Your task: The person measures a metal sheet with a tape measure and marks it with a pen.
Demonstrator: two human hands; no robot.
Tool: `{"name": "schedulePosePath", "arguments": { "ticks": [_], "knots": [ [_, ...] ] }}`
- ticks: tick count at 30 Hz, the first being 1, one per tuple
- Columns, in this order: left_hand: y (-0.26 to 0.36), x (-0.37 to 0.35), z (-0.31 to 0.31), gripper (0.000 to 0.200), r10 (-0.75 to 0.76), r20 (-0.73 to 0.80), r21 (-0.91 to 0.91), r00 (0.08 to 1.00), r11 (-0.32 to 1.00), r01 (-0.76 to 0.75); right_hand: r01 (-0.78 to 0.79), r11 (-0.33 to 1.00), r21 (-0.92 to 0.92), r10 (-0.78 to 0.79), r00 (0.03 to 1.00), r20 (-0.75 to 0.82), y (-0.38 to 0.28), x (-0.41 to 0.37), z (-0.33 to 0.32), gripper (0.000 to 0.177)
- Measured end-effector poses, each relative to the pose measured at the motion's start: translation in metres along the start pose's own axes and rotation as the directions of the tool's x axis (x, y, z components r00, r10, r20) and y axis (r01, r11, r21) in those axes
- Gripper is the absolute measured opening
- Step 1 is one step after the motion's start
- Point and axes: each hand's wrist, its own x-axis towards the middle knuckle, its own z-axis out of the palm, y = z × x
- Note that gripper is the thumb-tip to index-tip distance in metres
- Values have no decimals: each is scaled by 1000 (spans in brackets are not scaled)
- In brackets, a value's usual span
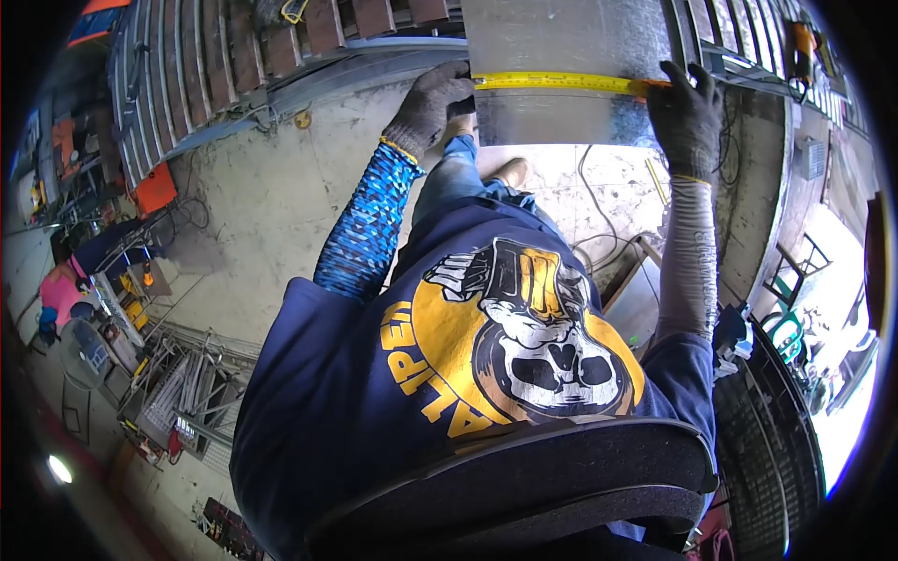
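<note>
A yellow tape measure (pixel 561 82) is stretched straight across a shiny metal sheet (pixel 571 33). My left hand (pixel 426 110), in a dark grey glove, is closed at the tape's left end by the sheet's left edge. At the other end, my gloved right hand (pixel 690 117) grips the tape measure near its orange part, over the sheet's right edge. That hand's index and middle fingers point forward, and its palm hides part of what it holds. The sheet's near edge hangs in front of my legs.
Slatted metal racks (pixel 201 65) flank the sheet. An orange-handled tool (pixel 803 47) is on the right rack. Cables (pixel 594 192) run over the floor below the sheet. A fan (pixel 84 353) and a person in pink (pixel 61 294) are far left.
</note>
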Motion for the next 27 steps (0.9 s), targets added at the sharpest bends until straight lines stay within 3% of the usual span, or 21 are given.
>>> {"name": "schedulePosePath", "arguments": {
  "ticks": [1,2,3,5,6,7,8,9,11,14,17,20,22,24,26,27],
  "knots": [
    [0,-1,0,30,2,-2,-72,1000,997,-2,76,992,-102,-81,996,-43,-6,-1,-5,35],
    [0,-1,1,30,3,-4,-145,1000,989,-4,82,995,-54,-82,997,5,-6,1,0,31],
    [1,-1,4,30,1,1,-146,1000,989,-1,125,984,-130,-118,991,56,-8,1,0,29],
    [4,-1,8,28,94,-6,81,996,992,-93,167,966,-199,-148,983,110,-18,4,-2,27],
    [7,-2,9,28,92,-7,84,996,992,-92,178,954,-242,-125,968,218,-24,10,-10,26],
    [9,-2,12,28,85,-55,240,995,968,-70,194,939,-282,-98,941,323,-29,14,-16,26],
    [11,-3,15,27,84,-102,387,991,921,-39,192,940,-281,-96,941,324,-32,16,-17,26],
    [12,-5,19,27,82,-100,387,992,921,-37,232,920,-316,-127,939,321,-33,18,-19,22],
    [14,-7,27,27,72,-140,201,988,979,-43,292,890,-350,-175,928,328,-37,22,-17,20],
    [23,-11,34,28,29,-152,308,988,951,20,301,891,-340,-186,924,333,-35,19,-7,21],
    [12,-4,29,28,112,-125,309,986,949,-69,304,917,-259,-238,936,258,-40,11,-4,25],
    [20,-7,33,29,81,-167,405,983,914,-7,347,924,-163,-298,918,262,-44,6,2,31],
    [17,-9,34,29,106,-142,330,984,942,-54,309,949,-63,-303,949,83,-34,6,3,36],
    [15,-8,34,31,86,-123,228,989,972,-57,222,969,-113,-221,975,20,-17,5,-9,45],
    [7,-3,34,30,145,-122,146,982,981,-126,-11,974,225,40,991,-125,2,-3,-7,43],
    [10,-3,33,30,146,-113,135,983,982,-131,-87,945,316,112,992,-64,5,-9,-8,39]
  ]
}}
